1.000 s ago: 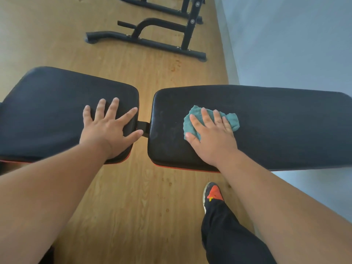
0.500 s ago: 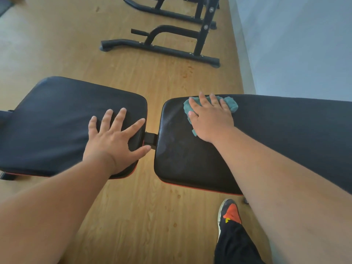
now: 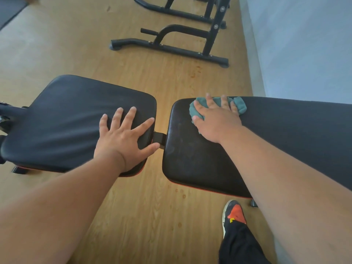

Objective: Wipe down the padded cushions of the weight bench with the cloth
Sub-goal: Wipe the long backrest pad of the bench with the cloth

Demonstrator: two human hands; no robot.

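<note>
While a black trouser leg (image 3: 240, 244) and a dark shoe with an orange patch (image 3: 233, 214) stood on the wooden floor (image 3: 144, 216) at the near edge of the view, two bare forearms reached forward over the weight bench. Beyond them, the left hand (image 3: 123, 141) lay flat and open, fingers spread, on the near right corner of the seat cushion (image 3: 72, 121), holding nothing, its thumb tip reaching toward the black bracket (image 3: 159, 137) that joined the two pads across a narrow gap. To the right of that gap, the long back cushion (image 3: 200, 159) ran off toward the right edge, a thin red trim showing along its near underside. Dull streaks marked its black surface near the gap. Farther on, the right hand (image 3: 217, 121) pressed palm down on a teal cloth (image 3: 241, 105), fingers extended over it rather than curled around it. That cloth sat bunched at the far edge of the back cushion, close to its left corner, showing on both sides of the fingers. Past the bench, a black metal rack base (image 3: 171, 47) rested on the floor beside a pale wall (image 3: 304, 44).
</note>
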